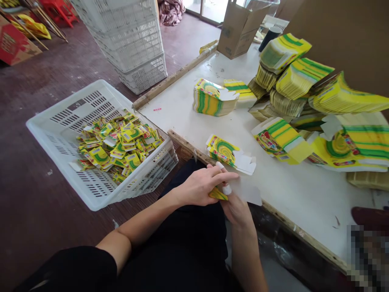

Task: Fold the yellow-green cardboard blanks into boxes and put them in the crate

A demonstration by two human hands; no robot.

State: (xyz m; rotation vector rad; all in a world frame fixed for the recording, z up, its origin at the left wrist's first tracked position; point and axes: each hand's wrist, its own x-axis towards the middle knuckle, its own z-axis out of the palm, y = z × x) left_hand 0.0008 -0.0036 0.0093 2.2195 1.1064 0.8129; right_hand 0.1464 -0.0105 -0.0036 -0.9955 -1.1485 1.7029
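Observation:
At the table's front edge my left hand (196,184) and my right hand (238,209) meet around one small yellow printed carton (218,194). My left hand lies across its top, the fingers reaching over to the right. From below, my right hand grips the same carton, most of which the fingers hide. A pale blurred flap sticks out to the right of the hands. White covers show on some fingertips. Just beyond the hands lies a flattened yellow and green carton (223,150) with its white flaps spread.
A white plastic crate (103,91) on my left holds many small folded cartons (121,142). Behind it rises a stack of white crates (130,36). Flat carton bundles (304,77) are piled on the table's right, with another bundle (209,101) further left. A cardboard box (237,32) stands at the far end.

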